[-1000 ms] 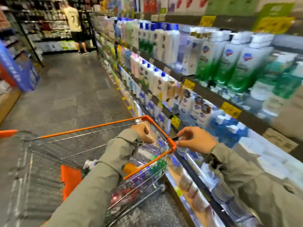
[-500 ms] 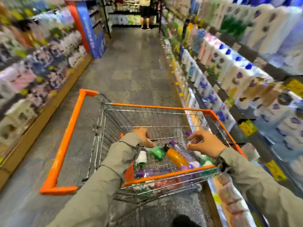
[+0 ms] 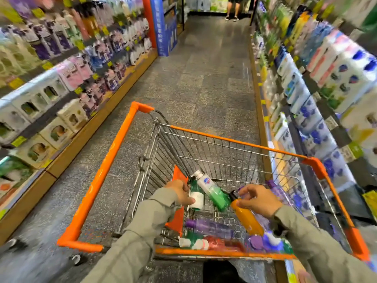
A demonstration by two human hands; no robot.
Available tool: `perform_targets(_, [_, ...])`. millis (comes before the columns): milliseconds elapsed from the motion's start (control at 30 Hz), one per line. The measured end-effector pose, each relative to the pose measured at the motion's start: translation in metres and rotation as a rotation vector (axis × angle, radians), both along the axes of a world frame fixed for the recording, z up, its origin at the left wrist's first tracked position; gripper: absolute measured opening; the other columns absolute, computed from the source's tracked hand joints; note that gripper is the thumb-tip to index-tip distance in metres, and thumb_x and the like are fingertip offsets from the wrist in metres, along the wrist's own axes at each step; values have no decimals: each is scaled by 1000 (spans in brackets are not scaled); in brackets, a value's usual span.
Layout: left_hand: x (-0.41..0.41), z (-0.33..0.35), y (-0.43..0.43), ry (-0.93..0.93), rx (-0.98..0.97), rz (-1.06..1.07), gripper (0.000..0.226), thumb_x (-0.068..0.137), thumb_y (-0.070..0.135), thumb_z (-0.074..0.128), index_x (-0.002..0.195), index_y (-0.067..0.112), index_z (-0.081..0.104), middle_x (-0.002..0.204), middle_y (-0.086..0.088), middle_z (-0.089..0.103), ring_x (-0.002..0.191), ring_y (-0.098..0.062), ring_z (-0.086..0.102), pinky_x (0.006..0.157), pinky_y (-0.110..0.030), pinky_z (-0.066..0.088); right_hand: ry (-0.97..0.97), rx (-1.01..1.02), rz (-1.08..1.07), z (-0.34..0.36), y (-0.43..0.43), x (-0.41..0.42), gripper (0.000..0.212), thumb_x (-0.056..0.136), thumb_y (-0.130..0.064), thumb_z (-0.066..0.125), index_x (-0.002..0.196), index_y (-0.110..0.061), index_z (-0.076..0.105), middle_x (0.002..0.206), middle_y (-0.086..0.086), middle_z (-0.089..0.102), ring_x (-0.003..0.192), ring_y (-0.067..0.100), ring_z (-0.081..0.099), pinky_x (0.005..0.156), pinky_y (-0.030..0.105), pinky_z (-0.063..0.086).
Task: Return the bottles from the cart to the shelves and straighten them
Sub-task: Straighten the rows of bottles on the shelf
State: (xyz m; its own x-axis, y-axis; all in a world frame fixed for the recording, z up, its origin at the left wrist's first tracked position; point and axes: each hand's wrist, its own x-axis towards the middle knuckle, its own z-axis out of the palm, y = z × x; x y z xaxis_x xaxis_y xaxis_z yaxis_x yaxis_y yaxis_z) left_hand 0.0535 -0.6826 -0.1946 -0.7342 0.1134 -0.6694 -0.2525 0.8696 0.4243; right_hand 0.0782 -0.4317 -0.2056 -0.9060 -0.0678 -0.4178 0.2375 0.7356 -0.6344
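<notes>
My right grip (image 3: 259, 199) pinches the orange bottle (image 3: 247, 219) at its neck, just under the black cap, thumb and fingertips closed narrow round it. The bottle slants down toward me inside the cart (image 3: 234, 141). My left grip (image 3: 179, 193) is curled against a dark green bottle with a white cap (image 3: 196, 198) at the cart's left side, but I cannot tell whether the fingers clasp it or only touch it. Between my two grips leans a green-and-white pump bottle (image 3: 212, 190), its base touching the orange bottle's cap. In the basket I count one orange bottle, two green, one red (image 3: 221, 243) lying along the near edge, and one purple bottle (image 3: 210, 226) lying flat above it. A second purple bottle (image 3: 279, 193) shows past my right knuckles. The heap in the near right corner (image 3: 265, 242) is too blurred to count. The wire wall and orange rim stand between the bottles and the right-hand shelves (image 3: 306, 99), which are packed with white, blue and green bottles just beside the cart. More shelves (image 3: 61, 78) line the left of the aisle, and a person's legs (image 3: 231, 9) stand at its far end.
</notes>
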Motion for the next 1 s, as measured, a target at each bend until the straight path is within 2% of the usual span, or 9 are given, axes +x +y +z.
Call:
perform_targets(100, [-18, -19, 10, -32, -19, 15, 45, 86, 35, 66, 123, 15, 50, 128, -1, 54, 109, -17, 53, 93, -26, 44, -37, 5, 33, -20, 4, -22, 25, 76, -19, 78, 93, -21, 59, 71, -8, 56, 67, 9, 53, 61, 18, 41])
perform_targets(167, [-32, -40, 20, -50, -36, 46, 45, 86, 35, 67, 122, 14, 51, 124, -3, 57, 107, -16, 55, 93, -25, 44, -67, -10, 37, -39, 10, -38, 27, 76, -18, 78, 94, -21, 59, 72, -10, 56, 66, 5, 52, 60, 12, 40])
perform_targets(233, [-42, -64, 31, -75, -52, 87, 44, 84, 34, 68, 120, 14, 53, 121, -5, 60, 106, -18, 57, 91, -25, 43, -91, -40, 10, -63, 18, -53, 28, 75, -15, 79, 96, -17, 61, 70, -8, 56, 63, 1, 50, 57, 8, 37])
perform_targets(333, [-58, -102, 46, -103, -34, 173, 42, 81, 35, 70, 115, 15, 56, 117, -7, 64, 107, -22, 60, 93, -29, 46, -142, -76, 2, -96, 28, -72, 27, 75, -13, 79, 93, -17, 59, 70, -5, 56, 62, 4, 51, 60, 11, 38])
perform_targets(467, [-86, -145, 55, -111, -57, 232, 44, 83, 37, 68, 121, 18, 54, 117, -6, 65, 110, -21, 60, 91, -26, 43, -230, -106, 11, -135, 34, -106, 28, 78, -14, 77, 93, -21, 55, 72, -4, 55, 66, 7, 52, 62, 13, 40])
perform_targets(767, [-128, -259, 69, -145, -109, 332, 48, 86, 39, 62, 127, 17, 51, 126, -6, 61, 117, -23, 56, 95, -26, 42, -322, -91, -1, -244, 30, -159, 31, 76, -9, 78, 92, -20, 54, 67, -4, 50, 52, 5, 45, 50, 14, 40])
perform_targets(833, [-135, -284, 72, -157, -101, 319, 50, 84, 40, 64, 126, 16, 52, 126, -6, 61, 117, -24, 57, 95, -27, 43, -329, -65, 30, -268, 27, -165, 33, 75, -16, 79, 89, -29, 52, 68, -5, 51, 54, 3, 49, 58, 20, 43])
perform_targets(900, [-140, -309, 74, -191, -95, 330, 55, 84, 35, 66, 129, 12, 46, 128, -6, 58, 119, -24, 55, 97, -28, 42, -360, -56, 52, -292, 25, -169, 36, 74, -23, 80, 91, -35, 51, 75, -7, 54, 68, 6, 55, 72, 31, 50])
perform_targets(1000, [-143, -338, 76, -225, -152, 324, 69, 83, 33, 68, 138, 11, 31, 138, -9, 44, 128, -26, 43, 104, -32, 37, -406, -50, 53, -320, 18, -171, 38, 77, -22, 78, 101, -29, 50, 83, -6, 53, 78, 14, 55, 77, 33, 50])
